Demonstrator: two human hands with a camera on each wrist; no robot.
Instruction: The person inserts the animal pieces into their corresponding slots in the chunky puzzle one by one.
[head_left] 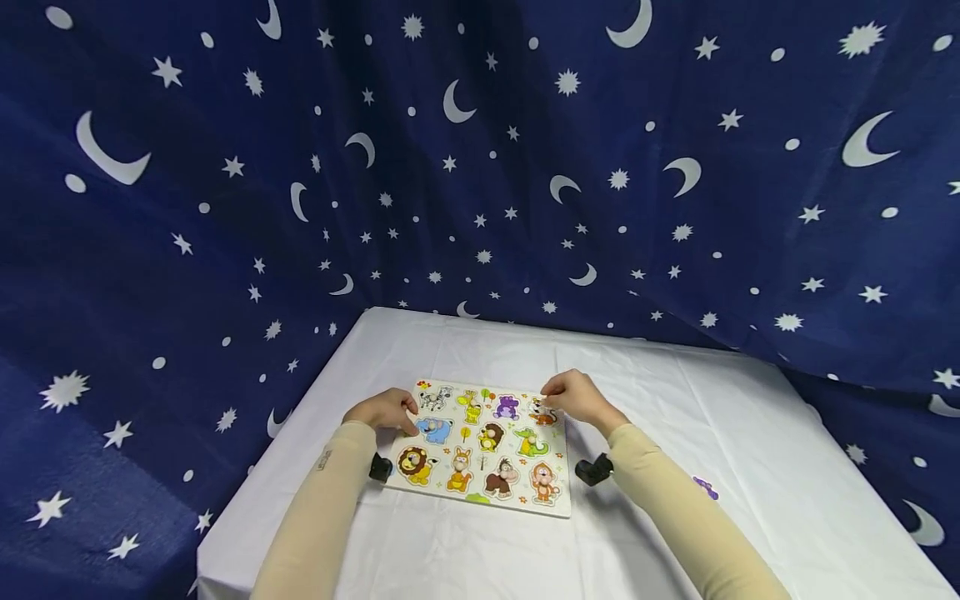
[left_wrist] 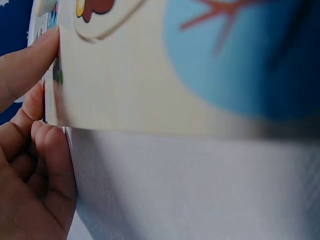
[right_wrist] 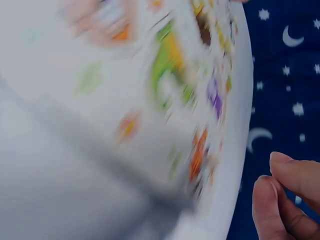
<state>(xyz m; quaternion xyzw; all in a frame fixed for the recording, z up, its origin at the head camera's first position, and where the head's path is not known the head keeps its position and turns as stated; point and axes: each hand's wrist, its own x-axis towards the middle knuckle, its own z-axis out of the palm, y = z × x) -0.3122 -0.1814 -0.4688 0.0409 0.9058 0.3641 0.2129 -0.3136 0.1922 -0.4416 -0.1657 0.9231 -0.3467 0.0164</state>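
An animal peg puzzle board lies on the white-covered table. Its left edge is in my left hand; the left wrist view shows the thumb on the picture side and curled fingers at the edge. My right hand is by the board's top right corner, near the tiger piece. Seen from the right wrist, its thumb and finger are loosely bent close together, with nothing visible between them, apart from the blurred tiger. A lion, a crocodile and other animals fill the board.
A small purple piece lies on the table, right of my right forearm. Dark blue cloth with moons and stars hangs behind and beside the table. Black wrist cameras sit close to the board's sides.
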